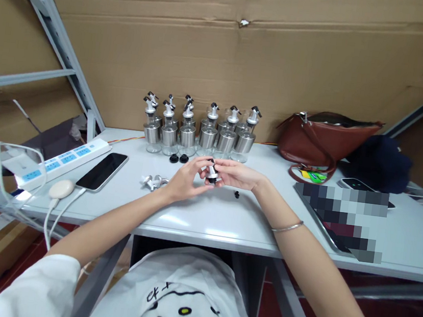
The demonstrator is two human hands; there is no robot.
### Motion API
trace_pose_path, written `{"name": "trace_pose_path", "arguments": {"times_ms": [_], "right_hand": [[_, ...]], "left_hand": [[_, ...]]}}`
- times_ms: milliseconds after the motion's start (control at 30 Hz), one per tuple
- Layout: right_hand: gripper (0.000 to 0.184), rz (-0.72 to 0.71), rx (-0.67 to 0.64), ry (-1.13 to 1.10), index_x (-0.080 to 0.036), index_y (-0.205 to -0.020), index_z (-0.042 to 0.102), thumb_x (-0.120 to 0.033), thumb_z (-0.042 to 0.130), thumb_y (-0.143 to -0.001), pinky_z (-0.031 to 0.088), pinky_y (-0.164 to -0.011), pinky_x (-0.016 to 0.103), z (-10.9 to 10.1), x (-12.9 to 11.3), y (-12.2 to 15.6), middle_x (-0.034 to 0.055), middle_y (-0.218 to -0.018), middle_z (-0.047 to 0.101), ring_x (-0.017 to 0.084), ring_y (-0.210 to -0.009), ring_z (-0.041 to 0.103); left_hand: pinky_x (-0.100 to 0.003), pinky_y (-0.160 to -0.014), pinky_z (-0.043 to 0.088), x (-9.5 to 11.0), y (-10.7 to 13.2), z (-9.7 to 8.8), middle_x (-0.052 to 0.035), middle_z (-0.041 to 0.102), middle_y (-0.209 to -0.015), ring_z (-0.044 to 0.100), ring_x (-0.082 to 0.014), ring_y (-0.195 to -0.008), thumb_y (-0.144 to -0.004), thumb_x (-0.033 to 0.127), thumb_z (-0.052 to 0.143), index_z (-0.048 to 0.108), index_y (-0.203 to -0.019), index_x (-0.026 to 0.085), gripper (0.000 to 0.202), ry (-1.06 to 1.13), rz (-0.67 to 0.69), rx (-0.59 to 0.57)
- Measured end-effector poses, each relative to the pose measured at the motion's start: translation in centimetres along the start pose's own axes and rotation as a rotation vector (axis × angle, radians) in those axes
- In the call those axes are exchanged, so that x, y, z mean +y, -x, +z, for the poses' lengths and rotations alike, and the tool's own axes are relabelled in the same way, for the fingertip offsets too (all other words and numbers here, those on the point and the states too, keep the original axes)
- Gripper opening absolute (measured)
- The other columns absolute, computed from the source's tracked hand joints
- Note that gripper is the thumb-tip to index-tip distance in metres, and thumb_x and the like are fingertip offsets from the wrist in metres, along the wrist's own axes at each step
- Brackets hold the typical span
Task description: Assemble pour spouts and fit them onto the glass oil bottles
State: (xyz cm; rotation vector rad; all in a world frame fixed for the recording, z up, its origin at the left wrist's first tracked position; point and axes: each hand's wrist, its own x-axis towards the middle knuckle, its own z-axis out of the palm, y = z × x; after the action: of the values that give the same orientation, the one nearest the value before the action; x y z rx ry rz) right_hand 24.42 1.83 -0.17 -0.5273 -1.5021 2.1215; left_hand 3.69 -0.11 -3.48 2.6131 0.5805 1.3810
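Between my two hands, just above the table, is a silver and black bottle pourer top [212,174]. The fingers of my left hand [190,177] close on its left side, and my right hand [234,174] pinches it from the right. Several loose silver pourer parts [153,182] lie beside my left wrist. A small black piece [237,194] rests on the table below my right hand. Two black stoppers [178,158] sit in front of the bottles. Behind my hands stand several glass and steel oil bottles [207,138], with silver pourer tops fitted.
On the left of the grey table [203,224] are a white power strip [62,163], a phone [102,172] and a round white charger [61,189] with cables. A brown handbag [322,138], a dark cap [381,161] and a blurred-out tablet-like device [320,218] lie on the right. Cardboard [209,50] walls the back.
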Motion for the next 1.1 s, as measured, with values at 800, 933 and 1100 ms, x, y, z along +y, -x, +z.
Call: {"name": "trace_pose_path", "arguments": {"times_ms": [800, 933, 1100], "right_hand": [[0.038, 0.063, 0.130, 0.193, -0.013, -0.084, 0.063, -0.051, 0.069, -0.077, 0.035, -0.049, 0.019, 0.38, -0.08, -0.22, 0.0008, -0.074, 0.051, 0.009, -0.065, 0.045], [0.040, 0.056, 0.138, 0.238, -0.013, -0.084, 0.063, -0.052, 0.069, -0.076, 0.035, -0.050, 0.020, 0.55, -0.11, -0.28, 0.0010, -0.074, 0.051, 0.010, -0.066, 0.044], [0.050, 0.093, 0.163, 0.300, -0.014, -0.081, 0.060, -0.064, 0.062, -0.076, 0.033, -0.049, 0.021, 0.63, -0.18, -0.24, 0.0002, -0.069, 0.052, 0.009, -0.060, 0.044]], "left_hand": [[-0.026, -0.067, 0.051, -0.35, -0.05, -0.12, -0.0047, 0.067, -0.086, 0.060, -0.0112, -0.067, -0.089, 0.030, 0.060, 0.066, -0.101, 0.016, 0.020, 0.020, -0.061, 0.098], [-0.027, -0.067, 0.051, -0.35, -0.05, -0.16, -0.0032, 0.067, -0.081, 0.060, -0.0121, -0.067, -0.088, 0.033, 0.061, 0.066, -0.097, 0.015, 0.020, 0.017, -0.086, 0.116], [-0.026, -0.065, 0.049, -0.23, -0.05, -0.08, -0.0024, 0.065, -0.074, 0.061, -0.0134, -0.067, -0.086, 0.037, 0.062, 0.065, -0.089, 0.014, 0.023, 0.029, -0.098, 0.075]]}}
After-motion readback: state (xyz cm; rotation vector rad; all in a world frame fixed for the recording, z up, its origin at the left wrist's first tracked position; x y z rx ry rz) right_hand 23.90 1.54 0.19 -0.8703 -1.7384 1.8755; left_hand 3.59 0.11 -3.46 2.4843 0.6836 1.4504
